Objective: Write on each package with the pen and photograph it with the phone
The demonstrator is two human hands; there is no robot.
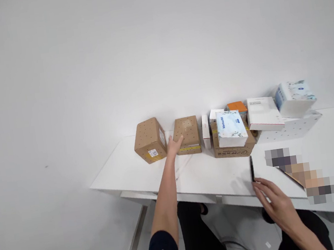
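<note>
Left hand [174, 145] stretched out, fingers loosely open, palm against left face of second cardboard box [188, 135] at back of white table [136, 172]; grip not closed round it. First cardboard box [149, 140] just left, tilted. Right hand [277, 202] open, empty, at table's near edge, fingertips beside black pen [252, 168]. Tissue packs [230, 128] and cartons clustered right.

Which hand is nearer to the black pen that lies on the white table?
The right hand: its fingertips lie just below the black pen, near its lower end. The left hand is far to the left, touching a brown box.
</note>
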